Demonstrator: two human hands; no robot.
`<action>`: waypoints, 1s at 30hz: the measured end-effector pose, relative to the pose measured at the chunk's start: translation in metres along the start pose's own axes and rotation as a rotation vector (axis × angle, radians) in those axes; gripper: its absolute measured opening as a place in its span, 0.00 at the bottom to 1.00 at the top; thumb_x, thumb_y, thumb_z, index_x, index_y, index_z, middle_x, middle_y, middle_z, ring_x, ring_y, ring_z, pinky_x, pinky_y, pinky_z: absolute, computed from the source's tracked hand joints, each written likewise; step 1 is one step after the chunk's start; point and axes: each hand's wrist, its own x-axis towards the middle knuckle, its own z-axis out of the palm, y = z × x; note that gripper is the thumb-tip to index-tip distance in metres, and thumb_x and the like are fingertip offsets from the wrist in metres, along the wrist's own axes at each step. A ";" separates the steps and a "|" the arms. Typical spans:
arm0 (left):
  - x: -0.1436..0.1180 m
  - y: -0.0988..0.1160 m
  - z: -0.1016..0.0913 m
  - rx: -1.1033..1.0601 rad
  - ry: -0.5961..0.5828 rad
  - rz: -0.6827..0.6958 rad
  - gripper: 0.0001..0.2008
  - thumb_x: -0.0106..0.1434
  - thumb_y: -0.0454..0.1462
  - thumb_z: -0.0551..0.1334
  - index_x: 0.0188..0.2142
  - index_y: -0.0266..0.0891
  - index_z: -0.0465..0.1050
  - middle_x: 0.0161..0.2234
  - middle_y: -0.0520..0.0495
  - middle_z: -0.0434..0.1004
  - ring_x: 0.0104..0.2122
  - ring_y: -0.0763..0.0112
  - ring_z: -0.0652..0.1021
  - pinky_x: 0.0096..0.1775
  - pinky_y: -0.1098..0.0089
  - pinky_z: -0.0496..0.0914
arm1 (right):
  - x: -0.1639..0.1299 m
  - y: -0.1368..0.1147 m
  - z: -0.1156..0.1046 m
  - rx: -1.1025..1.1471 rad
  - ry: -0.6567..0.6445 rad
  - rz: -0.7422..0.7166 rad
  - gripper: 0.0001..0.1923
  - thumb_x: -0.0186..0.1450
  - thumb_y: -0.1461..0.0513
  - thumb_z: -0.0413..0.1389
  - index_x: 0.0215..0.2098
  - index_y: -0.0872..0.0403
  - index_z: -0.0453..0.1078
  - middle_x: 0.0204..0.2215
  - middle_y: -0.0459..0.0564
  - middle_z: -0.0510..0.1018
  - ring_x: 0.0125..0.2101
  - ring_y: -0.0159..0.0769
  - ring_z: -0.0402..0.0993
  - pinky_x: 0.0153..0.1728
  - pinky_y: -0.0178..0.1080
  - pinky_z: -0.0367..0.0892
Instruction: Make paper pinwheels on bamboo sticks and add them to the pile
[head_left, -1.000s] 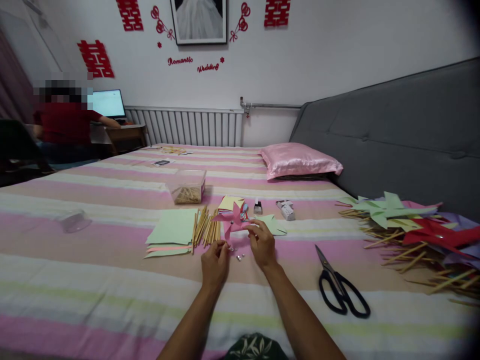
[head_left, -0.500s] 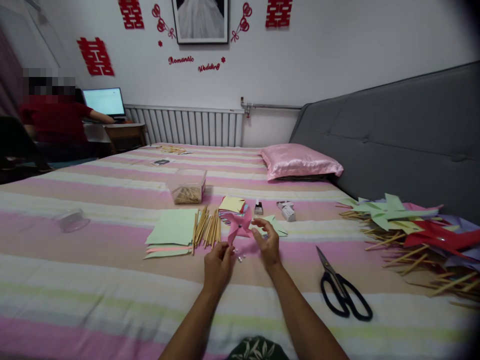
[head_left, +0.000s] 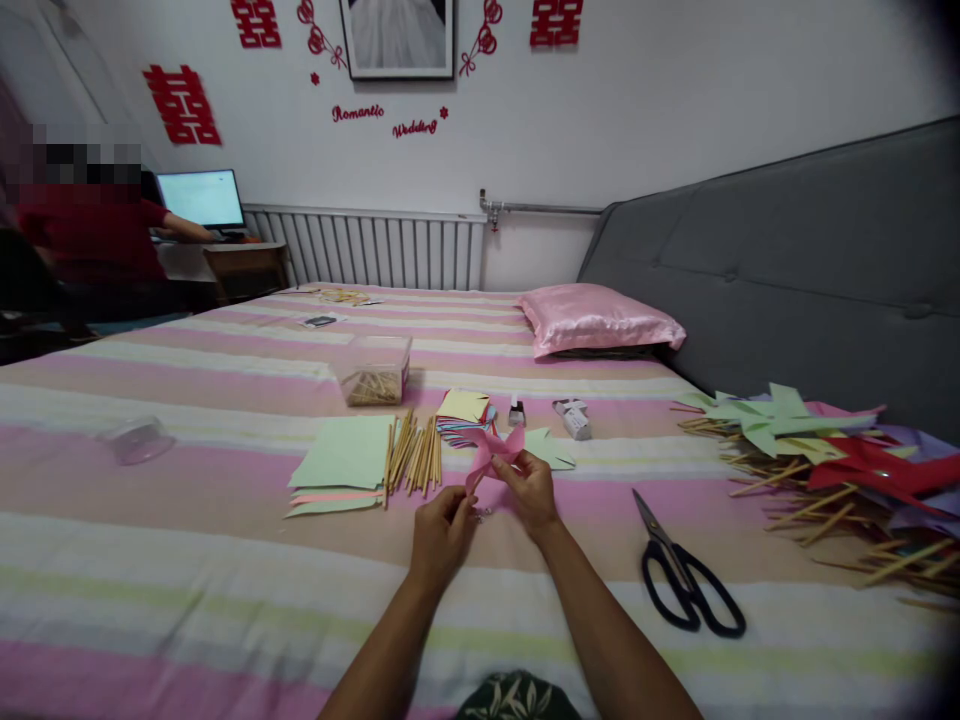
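A pink paper pinwheel (head_left: 496,449) is held a little above the striped bed between both my hands. My right hand (head_left: 531,490) pinches its lower right edge. My left hand (head_left: 441,532) is closed at its lower left, fingers pinched together near the pinwheel's centre; a small pin may be in them, too small to tell. Small shiny bits (head_left: 480,514) lie on the bedspread between my hands. A bundle of wooden sticks (head_left: 412,456) lies just left of the pinwheel, beside green paper sheets (head_left: 345,455).
Black scissors (head_left: 686,583) lie to the right. Finished pinwheels on sticks (head_left: 825,450) pile at the far right by the grey headboard. A clear box of sticks (head_left: 373,372), coloured paper stack (head_left: 463,408), pink pillow (head_left: 600,320) and clear lid (head_left: 135,440) sit further off. A person in red sits at a monitor, far left.
The pinwheel was lifted off the bed and turned edge-on between my hands. My left hand rose from the small shiny bits to the pinwheel; my right hand closed on its edge.
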 end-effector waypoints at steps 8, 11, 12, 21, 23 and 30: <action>0.000 0.002 0.002 -0.006 -0.014 -0.025 0.08 0.58 0.40 0.58 0.31 0.38 0.73 0.24 0.48 0.78 0.24 0.69 0.76 0.26 0.73 0.68 | 0.000 -0.002 0.003 0.096 0.021 0.061 0.14 0.50 0.57 0.64 0.31 0.57 0.72 0.26 0.48 0.78 0.26 0.35 0.73 0.34 0.41 0.71; 0.000 0.000 0.003 -0.034 -0.027 -0.028 0.09 0.58 0.40 0.58 0.32 0.38 0.73 0.24 0.48 0.78 0.24 0.68 0.77 0.27 0.72 0.69 | 0.001 -0.002 0.003 0.110 0.052 0.069 0.15 0.49 0.57 0.64 0.31 0.57 0.72 0.26 0.48 0.78 0.26 0.34 0.74 0.34 0.41 0.71; 0.000 0.000 0.003 -0.041 -0.031 -0.030 0.09 0.58 0.41 0.58 0.33 0.38 0.73 0.25 0.48 0.78 0.24 0.68 0.77 0.27 0.72 0.70 | 0.001 -0.002 0.002 0.112 0.063 0.070 0.15 0.49 0.57 0.64 0.31 0.57 0.72 0.26 0.48 0.78 0.26 0.34 0.73 0.34 0.41 0.71; -0.001 -0.004 0.004 -0.094 -0.073 -0.040 0.11 0.58 0.40 0.59 0.37 0.37 0.74 0.28 0.45 0.80 0.27 0.67 0.78 0.29 0.71 0.71 | 0.003 -0.002 -0.001 0.095 0.101 0.076 0.14 0.47 0.57 0.65 0.28 0.58 0.72 0.23 0.48 0.77 0.24 0.33 0.72 0.31 0.38 0.69; -0.002 -0.004 0.004 -0.095 -0.077 -0.042 0.11 0.58 0.40 0.59 0.37 0.37 0.74 0.28 0.45 0.80 0.27 0.67 0.79 0.30 0.70 0.72 | 0.003 -0.001 -0.001 0.088 0.105 0.075 0.15 0.47 0.57 0.65 0.28 0.58 0.72 0.24 0.48 0.77 0.24 0.33 0.72 0.30 0.38 0.69; 0.001 -0.004 0.003 0.001 -0.051 -0.041 0.11 0.58 0.41 0.58 0.36 0.37 0.75 0.26 0.46 0.80 0.26 0.68 0.78 0.29 0.71 0.71 | 0.010 0.002 -0.009 0.087 0.229 0.041 0.15 0.48 0.55 0.64 0.28 0.57 0.70 0.25 0.46 0.77 0.26 0.33 0.71 0.32 0.37 0.67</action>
